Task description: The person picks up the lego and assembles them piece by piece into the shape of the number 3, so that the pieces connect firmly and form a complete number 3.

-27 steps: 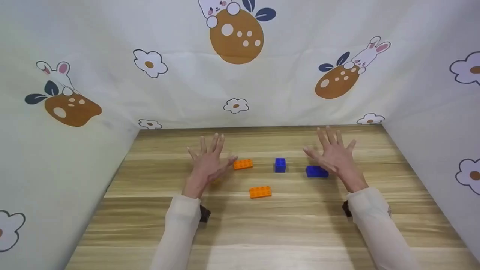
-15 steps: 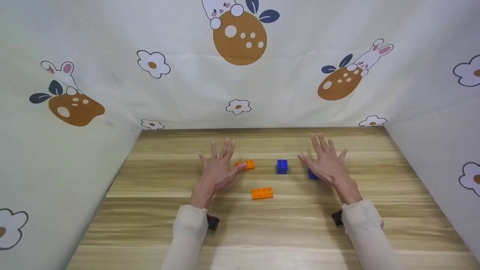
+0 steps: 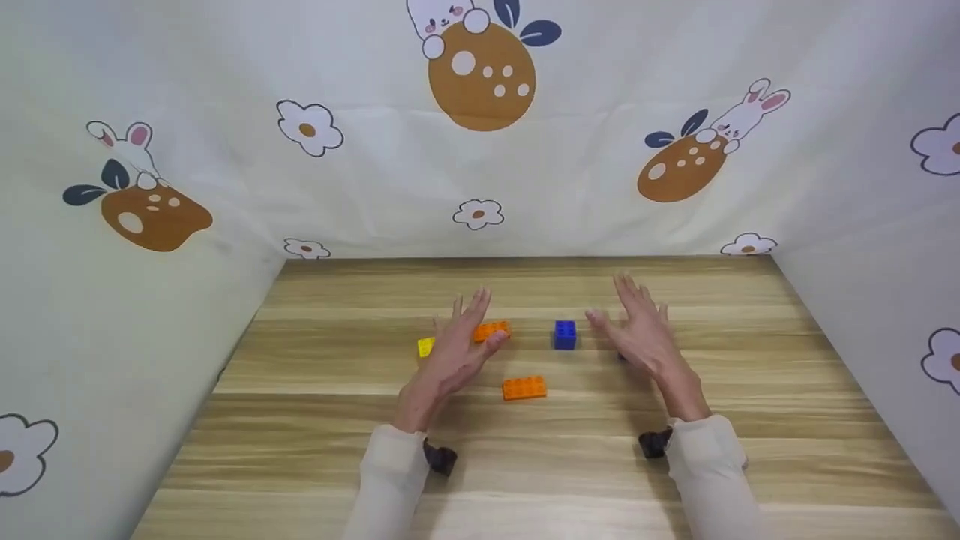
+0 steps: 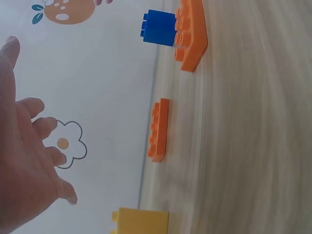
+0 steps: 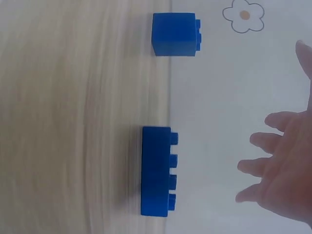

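My left hand (image 3: 452, 354), fingers extended and holding nothing, hovers between a yellow brick (image 3: 425, 346) and the farther orange brick (image 3: 493, 330), partly covering both. A second orange brick (image 3: 524, 388) lies nearer to me, studs up. In the middle stands a small blue brick (image 3: 565, 335), apart from both hands. My right hand (image 3: 643, 339) hangs in the air with spread fingers and nothing in it. It hides nearly all of a longer blue brick in the head view; the right wrist view shows that long blue brick (image 5: 156, 171) on the table.
The bricks lie on a wood-grain table (image 3: 570, 472). A pale cloth (image 3: 375, 187) printed with rabbits, fruit and flowers walls it off at the back and both sides. A dark wrist camera (image 3: 440, 457) sits on each wrist.
Both hands have moved inward, towards each other, and slightly nearer to me. The yellow brick has come into sight beside the left hand, while the right hand now covers the long blue brick.
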